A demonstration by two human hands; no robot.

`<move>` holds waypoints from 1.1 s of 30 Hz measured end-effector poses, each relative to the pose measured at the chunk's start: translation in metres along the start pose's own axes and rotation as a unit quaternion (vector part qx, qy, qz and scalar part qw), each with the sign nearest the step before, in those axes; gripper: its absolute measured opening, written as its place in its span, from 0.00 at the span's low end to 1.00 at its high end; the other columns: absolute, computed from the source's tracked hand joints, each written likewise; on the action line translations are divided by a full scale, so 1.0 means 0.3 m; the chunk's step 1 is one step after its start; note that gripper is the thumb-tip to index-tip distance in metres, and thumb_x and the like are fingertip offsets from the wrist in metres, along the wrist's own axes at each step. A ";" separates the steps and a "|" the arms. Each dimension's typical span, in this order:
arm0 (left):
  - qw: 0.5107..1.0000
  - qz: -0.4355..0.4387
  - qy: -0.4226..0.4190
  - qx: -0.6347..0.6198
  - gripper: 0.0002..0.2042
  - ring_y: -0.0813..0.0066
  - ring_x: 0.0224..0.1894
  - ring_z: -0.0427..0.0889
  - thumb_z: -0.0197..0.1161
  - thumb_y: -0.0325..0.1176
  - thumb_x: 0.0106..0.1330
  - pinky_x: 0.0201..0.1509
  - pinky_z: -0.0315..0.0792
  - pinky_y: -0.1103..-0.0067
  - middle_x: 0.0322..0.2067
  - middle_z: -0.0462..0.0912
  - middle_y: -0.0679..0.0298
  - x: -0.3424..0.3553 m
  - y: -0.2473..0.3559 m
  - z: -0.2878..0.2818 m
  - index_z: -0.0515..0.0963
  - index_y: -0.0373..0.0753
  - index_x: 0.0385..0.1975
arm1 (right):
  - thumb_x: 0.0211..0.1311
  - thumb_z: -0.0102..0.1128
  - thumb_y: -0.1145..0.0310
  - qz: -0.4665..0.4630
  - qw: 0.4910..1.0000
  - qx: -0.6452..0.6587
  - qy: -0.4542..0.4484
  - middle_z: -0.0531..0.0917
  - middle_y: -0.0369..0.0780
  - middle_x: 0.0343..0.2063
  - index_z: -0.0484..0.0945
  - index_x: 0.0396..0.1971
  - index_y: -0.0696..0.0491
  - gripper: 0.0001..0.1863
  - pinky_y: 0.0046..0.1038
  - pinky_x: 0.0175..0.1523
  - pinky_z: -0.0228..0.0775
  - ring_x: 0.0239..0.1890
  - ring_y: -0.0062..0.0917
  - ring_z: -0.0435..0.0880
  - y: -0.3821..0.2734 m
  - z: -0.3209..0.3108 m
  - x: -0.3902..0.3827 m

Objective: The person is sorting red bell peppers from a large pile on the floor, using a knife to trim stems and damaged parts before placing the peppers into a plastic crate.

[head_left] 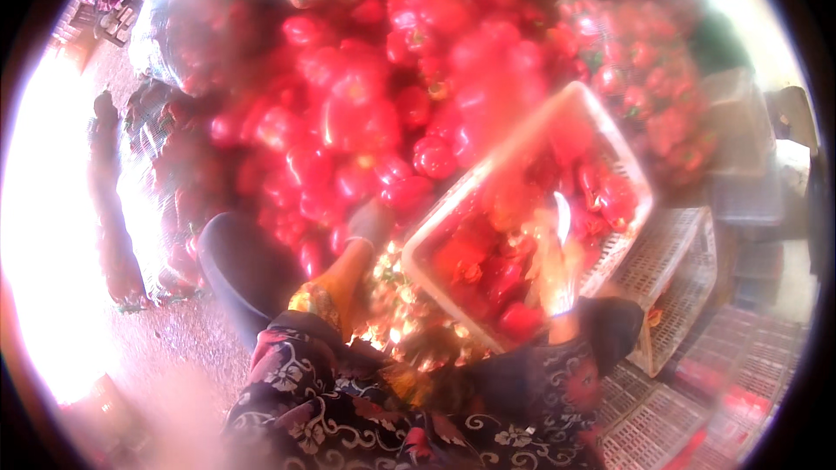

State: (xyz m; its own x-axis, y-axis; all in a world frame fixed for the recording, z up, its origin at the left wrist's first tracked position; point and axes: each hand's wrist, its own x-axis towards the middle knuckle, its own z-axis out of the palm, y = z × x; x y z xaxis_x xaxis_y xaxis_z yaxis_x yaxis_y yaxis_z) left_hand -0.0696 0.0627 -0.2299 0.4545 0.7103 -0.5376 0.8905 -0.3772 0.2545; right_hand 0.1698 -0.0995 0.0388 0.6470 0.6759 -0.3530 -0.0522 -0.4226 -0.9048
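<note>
Both hands flank the white crate (610, 135) of red peppers (496, 274), tilted centre-right; right hand (557, 257) grips its near rim, left hand (370, 226) nearer its lower-left corner, grip unclear.

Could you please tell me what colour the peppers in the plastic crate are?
Red, seen in the head view: the peppers fill the white slatted plastic crate.

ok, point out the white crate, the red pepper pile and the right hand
white crate (601, 113): head view, on its far rim.
red pepper pile (366, 113): head view, on a pepper mid-heap.
right hand (557, 248): head view, on the blurred hand's middle.
</note>
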 end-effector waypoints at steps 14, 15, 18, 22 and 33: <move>0.991 0.092 0.083 0.039 0.12 0.57 0.38 0.88 0.62 0.42 0.60 0.42 0.81 0.64 0.32 0.87 0.57 0.033 -0.018 0.134 0.85 0.44 0.37 | 0.68 0.61 0.66 -0.168 0.974 -0.117 -0.099 0.87 0.48 0.42 0.85 0.46 0.54 0.12 0.35 0.49 0.77 0.44 0.41 0.87 0.116 0.068 0.047; 0.992 0.083 0.072 0.062 0.12 0.57 0.38 0.88 0.62 0.43 0.60 0.42 0.81 0.64 0.33 0.87 0.57 0.019 -0.004 0.102 0.84 0.45 0.39 | 0.68 0.61 0.66 -0.172 0.974 -0.111 -0.100 0.87 0.48 0.42 0.85 0.46 0.54 0.12 0.35 0.49 0.77 0.44 0.41 0.87 0.129 0.072 0.045; 0.995 0.013 0.096 0.028 0.14 0.59 0.39 0.87 0.66 0.42 0.59 0.41 0.81 0.64 0.36 0.87 0.60 -0.130 0.093 -0.177 0.83 0.48 0.44 | 0.68 0.61 0.65 -0.159 0.978 -0.103 -0.085 0.87 0.48 0.40 0.85 0.46 0.53 0.12 0.34 0.48 0.77 0.41 0.40 0.87 0.129 0.083 0.027; 0.977 0.143 0.109 0.116 0.15 0.60 0.43 0.86 0.68 0.39 0.59 0.43 0.81 0.64 0.42 0.86 0.63 -0.353 0.174 -0.584 0.83 0.50 0.47 | 0.69 0.60 0.65 -0.021 0.993 -0.061 -0.095 0.87 0.46 0.33 0.84 0.48 0.54 0.13 0.33 0.42 0.76 0.33 0.34 0.86 0.122 0.125 0.020; 0.849 0.279 0.319 -0.316 0.08 0.64 0.43 0.85 0.62 0.34 0.67 0.33 0.79 0.76 0.40 0.85 0.56 -0.341 0.345 -0.519 0.82 0.40 0.40 | 0.55 0.69 0.58 -0.022 0.991 0.115 -0.070 0.85 0.41 0.39 0.78 0.51 0.55 0.25 0.26 0.44 0.77 0.40 0.27 0.85 0.100 0.256 -0.138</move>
State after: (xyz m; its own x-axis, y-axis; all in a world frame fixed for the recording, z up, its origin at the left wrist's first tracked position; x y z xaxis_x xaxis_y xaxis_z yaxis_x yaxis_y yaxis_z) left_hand -0.0206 0.0435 -0.0235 0.5495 0.7794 0.3010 0.2757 -0.5093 0.8152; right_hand 0.0830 -0.0938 0.0080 0.5410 0.7751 -0.3264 -0.2076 -0.2530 -0.9449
